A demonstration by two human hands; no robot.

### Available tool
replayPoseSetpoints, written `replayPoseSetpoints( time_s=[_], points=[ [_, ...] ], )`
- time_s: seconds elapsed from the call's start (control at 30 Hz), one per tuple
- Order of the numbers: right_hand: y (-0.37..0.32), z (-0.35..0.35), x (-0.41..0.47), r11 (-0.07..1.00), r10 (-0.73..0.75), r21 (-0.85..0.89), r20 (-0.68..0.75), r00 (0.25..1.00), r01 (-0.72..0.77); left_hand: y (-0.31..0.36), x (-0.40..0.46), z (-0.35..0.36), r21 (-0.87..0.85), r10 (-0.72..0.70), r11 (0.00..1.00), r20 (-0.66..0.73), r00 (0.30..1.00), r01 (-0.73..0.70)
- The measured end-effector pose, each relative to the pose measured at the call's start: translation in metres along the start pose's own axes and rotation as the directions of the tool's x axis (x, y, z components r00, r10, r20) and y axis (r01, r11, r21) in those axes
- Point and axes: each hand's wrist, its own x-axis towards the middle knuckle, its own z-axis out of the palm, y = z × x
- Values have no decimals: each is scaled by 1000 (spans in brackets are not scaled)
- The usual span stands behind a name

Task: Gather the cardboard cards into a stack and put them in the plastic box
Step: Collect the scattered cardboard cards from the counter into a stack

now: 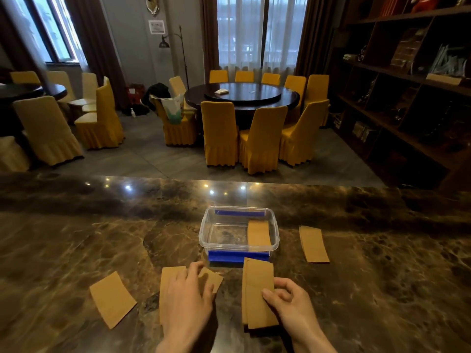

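While cardboard cards lie scattered across a dark marble counter [76, 238], a person gathers them toward a clear plastic box [212, 244] with blue side clips. The left hand [187, 296] lies flat, fingers spread, on two overlapping cards [170, 284], apparently pinning them so they can be slid together. The right hand [288, 300] pinches the edge of a small stack [257, 294] between thumb and fingers, probably to square it up, just in front of the box. One card [258, 231] already lies inside the box on its right side. Two more sit loose: one [112, 299] at the far left, another [313, 244] to the right of the box. Most of the collecting appears not yet done. No brand, label or legible writing shows on cards or box; a wall notice [156, 26] in the dining room beyond is too small to read.
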Motion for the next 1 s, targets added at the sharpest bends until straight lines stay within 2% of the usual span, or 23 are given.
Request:
replayPoseSetpoints(
  time_s=[0.07,0.1,0.17,0.27,0.37,0.43,0.5,0.57,0.63,0.67,0.73,0.8,0.87,0.93,1.0],
  points=[
    [2,5,-1,1000,5,1,-9,1000,-5,-8,2,0,234,17,972,69,997,-33],
    [4,7,-2,1000,6,4,-10,1000,-6,-9,1,1,294,18,955,94,995,-45],
    [5,11,-3,1000,7,8,-2,1000,-7,-8,0,2,318,35,946,100,994,-66],
    [2,14,-5,1000,4,-15,20,1000,-4,-2,-3,1,267,36,962,87,996,-58],
    [-3,22,-10,999,-5,-34,44,999,6,-5,-4,-6,90,-20,996,64,998,14],
    [-3,20,-12,1000,-2,-18,68,998,3,-1,-4,-7,-175,-76,981,53,996,84],
    [-4,19,-13,1000,8,19,112,994,-10,4,-4,-10,-461,-132,872,107,985,167],
    [-2,24,-13,998,28,54,148,989,-37,5,-7,-11,-668,-115,714,188,975,213],
    [-1,24,-14,996,29,79,161,986,-42,10,-8,-7,-748,-82,620,242,967,239],
    [-1,44,-15,996,54,52,199,978,-66,-8,-13,-9,-784,-121,562,239,963,265],
    [1,48,-16,994,69,70,209,976,-85,-10,-16,-8,-809,-115,517,258,959,280],
    [0,49,-16,995,69,51,225,972,-82,-15,-17,-7,-803,-107,535,244,964,263],
    [0,47,-15,996,60,46,193,979,-70,-20,-16,-8,-721,-116,663,163,980,199],
    [1,44,-15,997,53,50,155,986,-61,-33,-11,-11,-464,-143,876,7,990,130],
    [1,43,-15,997,53,47,132,990,-59,-48,-6,-17,-117,-132,985,-68,989,123]
  ],
)
